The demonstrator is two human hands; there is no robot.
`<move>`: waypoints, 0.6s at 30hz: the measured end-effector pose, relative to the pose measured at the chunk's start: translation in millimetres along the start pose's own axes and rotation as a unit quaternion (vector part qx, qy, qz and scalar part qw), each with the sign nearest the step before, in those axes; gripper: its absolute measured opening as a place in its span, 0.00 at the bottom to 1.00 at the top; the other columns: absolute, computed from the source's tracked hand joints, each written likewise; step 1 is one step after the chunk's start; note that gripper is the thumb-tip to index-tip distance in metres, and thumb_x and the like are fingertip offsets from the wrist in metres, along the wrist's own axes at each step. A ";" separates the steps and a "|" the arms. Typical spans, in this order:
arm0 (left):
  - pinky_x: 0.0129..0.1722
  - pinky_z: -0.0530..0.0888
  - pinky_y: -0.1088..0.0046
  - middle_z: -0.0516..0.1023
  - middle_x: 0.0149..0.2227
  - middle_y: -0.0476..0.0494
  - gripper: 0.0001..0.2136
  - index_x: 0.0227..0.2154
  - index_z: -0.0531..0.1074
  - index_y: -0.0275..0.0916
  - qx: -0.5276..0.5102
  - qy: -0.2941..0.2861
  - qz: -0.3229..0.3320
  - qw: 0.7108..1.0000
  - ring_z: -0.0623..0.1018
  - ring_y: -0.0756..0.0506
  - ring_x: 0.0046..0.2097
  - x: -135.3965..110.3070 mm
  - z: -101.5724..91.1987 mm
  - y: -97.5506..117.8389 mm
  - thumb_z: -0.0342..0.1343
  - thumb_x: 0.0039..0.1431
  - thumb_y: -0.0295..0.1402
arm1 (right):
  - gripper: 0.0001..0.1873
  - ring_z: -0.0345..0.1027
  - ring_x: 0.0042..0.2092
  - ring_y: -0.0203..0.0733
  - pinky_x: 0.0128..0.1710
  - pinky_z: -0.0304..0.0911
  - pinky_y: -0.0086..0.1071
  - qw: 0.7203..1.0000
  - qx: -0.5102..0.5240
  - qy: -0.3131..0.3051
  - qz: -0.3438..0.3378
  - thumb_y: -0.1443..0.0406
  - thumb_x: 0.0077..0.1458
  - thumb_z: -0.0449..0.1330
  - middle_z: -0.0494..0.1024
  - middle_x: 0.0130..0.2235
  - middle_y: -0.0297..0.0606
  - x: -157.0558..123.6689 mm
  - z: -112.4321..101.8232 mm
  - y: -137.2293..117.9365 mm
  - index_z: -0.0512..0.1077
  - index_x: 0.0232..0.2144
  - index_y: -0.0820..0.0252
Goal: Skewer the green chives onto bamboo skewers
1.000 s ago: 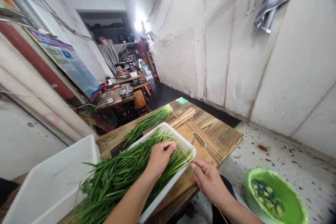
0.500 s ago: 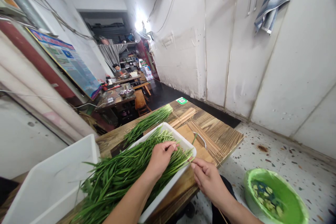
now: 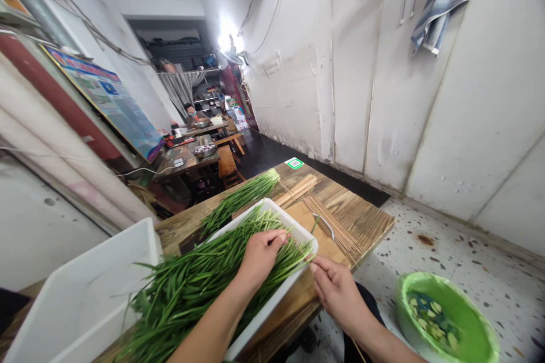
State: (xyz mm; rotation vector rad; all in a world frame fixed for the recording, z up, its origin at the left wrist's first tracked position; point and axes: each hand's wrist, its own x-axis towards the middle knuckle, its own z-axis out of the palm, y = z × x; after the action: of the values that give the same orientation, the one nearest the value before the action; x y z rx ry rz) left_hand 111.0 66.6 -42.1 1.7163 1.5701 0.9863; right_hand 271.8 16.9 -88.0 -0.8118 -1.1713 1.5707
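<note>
A white plastic tray (image 3: pixel 307 236) is heaped with long garlic chives (image 3: pixel 204 272), their pale stem ends towards the right. Over this pile, my left hand (image 3: pixel 260 255) is closed in a pinch on chive stems; its fingertips partly cover them. My right hand (image 3: pixel 336 286) grips a thin bamboo skewer (image 3: pixel 361 351), whose rear end shows below the hand. The skewer's front part runs towards my left fingertips, above the tray's right corner. Beyond the tray lies a separate bunch of garlic chives (image 3: pixel 242 199) on the wooden table (image 3: pixel 370 215).
Loose bamboo skewers (image 3: pixel 336 227) lie across a wooden cutting board (image 3: pixel 301 216) right of the tray. An emptier white bin (image 3: pixel 55 295) stands at left. On the floor is a green basin (image 3: pixel 472 317) holding pale pieces. A person (image 3: pixel 193 116) sits at a far table.
</note>
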 end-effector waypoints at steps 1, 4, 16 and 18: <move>0.44 0.69 0.69 0.79 0.35 0.43 0.13 0.35 0.77 0.37 0.003 0.000 0.004 1.000 0.76 0.44 0.39 -0.3 -0.2 0.1 0.50 0.51 0.34 | 0.14 0.38 0.16 0.26 0.15 0.34 0.24 1.000 0.003 0.003 -0.001 0.58 0.56 0.52 0.47 0.16 0.21 0.1 0.4 0.4 0.68 0.33 0.65; 0.43 0.69 0.70 0.79 0.35 0.44 0.12 0.34 0.77 0.37 0.018 -0.013 0.023 0.999 0.76 0.44 0.39 -4.0 0.2 4.4 0.50 0.52 0.34 | 0.13 0.39 0.16 0.26 0.14 0.34 0.23 1.000 0.012 0.012 -0.005 0.58 0.56 0.52 0.47 0.15 0.20 1.0 2.1 1.5 0.67 0.32 0.65; 0.45 0.66 0.71 0.78 0.39 0.45 0.14 0.37 0.76 0.40 0.114 -0.017 0.059 0.992 0.74 0.45 0.42 -7.9 -16.7 17.6 0.46 0.55 0.36 | 0.18 0.39 0.15 0.24 0.13 0.35 0.21 0.999 0.039 0.027 -0.001 0.55 0.52 0.55 0.51 0.15 0.21 -2.7 -0.9 -3.6 0.68 0.38 0.66; 0.43 0.66 0.71 0.78 0.36 0.45 0.13 0.34 0.77 0.40 0.150 -0.005 0.060 0.987 0.74 0.45 0.40 -5.5 -14.3 12.0 0.47 0.54 0.35 | 0.20 0.38 0.14 0.24 0.12 0.35 0.21 0.998 0.043 0.037 0.014 0.54 0.51 0.56 0.49 0.14 0.19 -8.1 -1.6 -1.6 0.67 0.39 0.66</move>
State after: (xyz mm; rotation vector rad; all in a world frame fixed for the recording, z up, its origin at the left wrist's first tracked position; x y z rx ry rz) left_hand 105.4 59.0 -25.0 2.0365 1.6929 0.8291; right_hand 276.2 9.7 -87.3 -0.8248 -1.0363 1.5899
